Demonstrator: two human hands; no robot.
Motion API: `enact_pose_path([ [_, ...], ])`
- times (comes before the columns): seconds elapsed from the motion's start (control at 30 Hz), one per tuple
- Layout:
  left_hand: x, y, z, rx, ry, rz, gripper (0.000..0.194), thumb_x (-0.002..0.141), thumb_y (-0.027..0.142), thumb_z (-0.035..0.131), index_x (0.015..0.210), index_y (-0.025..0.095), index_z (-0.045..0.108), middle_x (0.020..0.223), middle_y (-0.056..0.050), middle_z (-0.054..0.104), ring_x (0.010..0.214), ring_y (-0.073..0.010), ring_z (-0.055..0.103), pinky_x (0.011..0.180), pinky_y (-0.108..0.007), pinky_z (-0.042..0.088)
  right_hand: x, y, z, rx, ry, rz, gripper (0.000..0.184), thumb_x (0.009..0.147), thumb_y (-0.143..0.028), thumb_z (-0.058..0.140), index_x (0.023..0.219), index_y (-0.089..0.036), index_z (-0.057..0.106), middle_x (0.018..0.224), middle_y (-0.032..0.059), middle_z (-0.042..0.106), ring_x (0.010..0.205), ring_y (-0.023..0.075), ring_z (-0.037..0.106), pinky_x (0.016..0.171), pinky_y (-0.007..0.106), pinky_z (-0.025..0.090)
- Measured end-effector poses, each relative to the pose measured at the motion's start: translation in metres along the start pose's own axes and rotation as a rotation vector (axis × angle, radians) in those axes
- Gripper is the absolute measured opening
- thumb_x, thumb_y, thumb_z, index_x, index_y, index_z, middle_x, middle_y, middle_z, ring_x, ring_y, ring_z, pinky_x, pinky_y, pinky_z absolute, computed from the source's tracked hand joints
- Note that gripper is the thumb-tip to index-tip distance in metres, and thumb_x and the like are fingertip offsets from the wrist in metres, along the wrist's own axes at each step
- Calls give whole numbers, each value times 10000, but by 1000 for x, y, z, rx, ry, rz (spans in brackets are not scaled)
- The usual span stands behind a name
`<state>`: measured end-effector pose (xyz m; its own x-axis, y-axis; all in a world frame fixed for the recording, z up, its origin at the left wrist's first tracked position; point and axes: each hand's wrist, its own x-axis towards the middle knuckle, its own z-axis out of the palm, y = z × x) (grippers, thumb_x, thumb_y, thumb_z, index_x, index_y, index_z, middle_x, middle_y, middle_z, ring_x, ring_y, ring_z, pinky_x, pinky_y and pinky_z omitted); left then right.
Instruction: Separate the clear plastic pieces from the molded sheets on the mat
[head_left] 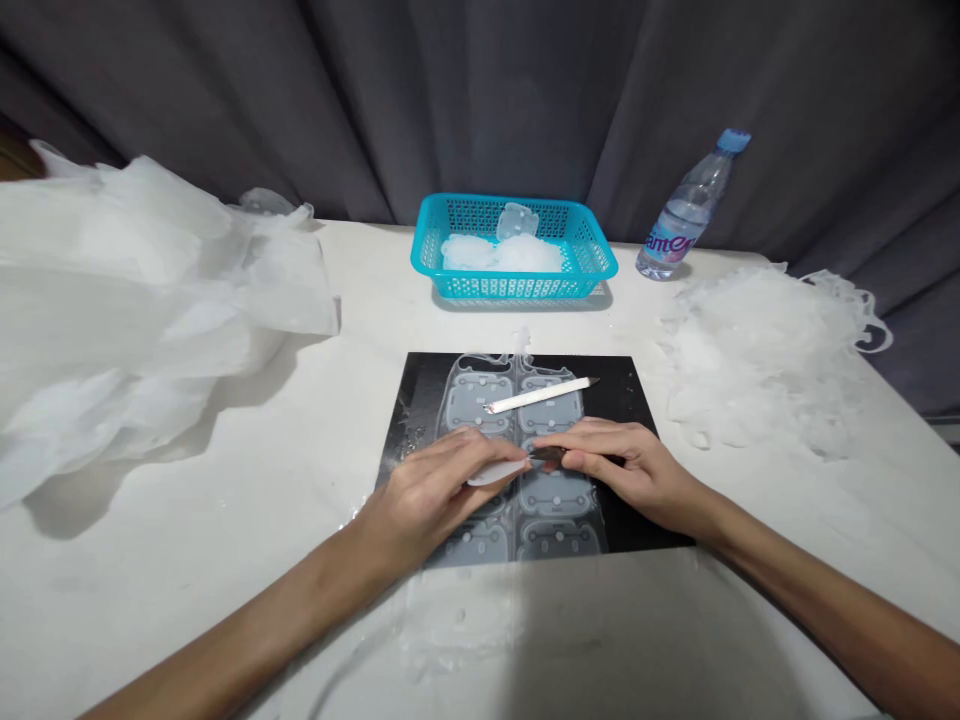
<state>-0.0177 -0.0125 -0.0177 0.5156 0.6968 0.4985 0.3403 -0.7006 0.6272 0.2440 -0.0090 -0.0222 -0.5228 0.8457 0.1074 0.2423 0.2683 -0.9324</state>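
My left hand (442, 475) pinches a small translucent plastic-like piece (496, 472) between thumb and fingers. My right hand (619, 455) is closed on a dark, pointed tool (549, 454); its tip meets the edge of that piece, and its exact kind is partly hidden by the fingers. Below both hands lies a clear moulded sheet (556, 490) with rows of rounded rectangular shapes, spread over a black mat (637, 520). Across the sheet's far part rests a white pen-like stick (538, 395) with a dark point.
A blue perforated basket (514, 288) holding several translucent pieces stands at the back. To its right is a water bottle (682, 220). A large stack of translucent sheets (150, 290) fills the left side of the white table (225, 540); a heap of clear scraps (765, 350) lies right.
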Motion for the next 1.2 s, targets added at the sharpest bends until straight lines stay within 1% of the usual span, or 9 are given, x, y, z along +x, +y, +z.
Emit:
enact_pose_path([
  [0.1, -1, -1, 0, 6, 1, 5, 172, 989, 160, 673, 1127, 258, 701, 931, 8, 796, 765, -143, 740, 752, -262, 617, 1, -1, 0, -6, -6, -11, 277, 1051, -325, 600, 1232, -246, 795, 1094, 66, 815, 969, 206, 703, 904, 357, 560],
  [0.23, -3, -3, 1, 3, 4, 19, 212, 986, 146, 679, 1150, 279, 699, 942, 20, 794, 778, -139, 747, 780, -261, 618, 1, -2, 1, -10, -11, -8, 270, 1054, -329, 595, 1217, -264, 800, 1119, 56, 815, 985, 211, 702, 938, 379, 557],
  [0.33, -3, -3, 1, -5, 0, 15, 234, 978, 136, 687, 1157, 284, 705, 950, 25, 794, 783, -136, 750, 783, -254, 619, 0, -1, 1, -9, -13, 9, 275, 1053, -325, 599, 1243, -266, 789, 1128, 52, 812, 1003, 210, 699, 950, 373, 548],
  [0.5, -5, -4, 2, -10, -9, -11, 224, 977, 155, 699, 1163, 281, 698, 957, 19, 789, 802, -138, 751, 782, -245, 621, -1, -1, 0, -4, -26, 17, 284, 1059, -331, 595, 1276, -286, 773, 1145, 40, 806, 1016, 201, 687, 964, 360, 531],
  [0.67, -9, -7, 4, -9, -6, -26, 193, 987, 210, 699, 1167, 278, 705, 952, 8, 800, 812, -152, 770, 780, -248, 636, 0, -2, 0, -13, -14, 11, 289, 1055, -335, 595, 1278, -283, 773, 1113, 45, 811, 995, 208, 696, 929, 360, 552],
  [0.9, -9, -7, 4, -2, -10, -21, 205, 982, 210, 708, 1175, 279, 706, 953, 9, 798, 822, -148, 769, 792, -249, 640, 0, -3, 0, -12, -22, 11, 288, 1055, -326, 596, 1280, -291, 771, 1141, 39, 808, 1019, 209, 702, 952, 364, 558],
  [1.03, -11, -8, 5, -29, -13, -32, 218, 980, 187, 705, 1178, 279, 706, 981, 6, 799, 858, -152, 768, 803, -248, 634, -1, -1, 0, -21, -23, 4, 292, 1054, -319, 600, 1295, -289, 763, 1138, 37, 807, 1024, 205, 699, 938, 351, 556],
  [1.2, -11, -8, 5, -30, -20, -37, 252, 962, 150, 719, 1176, 281, 701, 987, 16, 795, 866, -148, 762, 809, -245, 625, 0, 0, 0, -42, -19, -17, 295, 1057, -318, 596, 1300, -292, 760, 1105, 36, 810, 984, 201, 696, 906, 344, 558],
])
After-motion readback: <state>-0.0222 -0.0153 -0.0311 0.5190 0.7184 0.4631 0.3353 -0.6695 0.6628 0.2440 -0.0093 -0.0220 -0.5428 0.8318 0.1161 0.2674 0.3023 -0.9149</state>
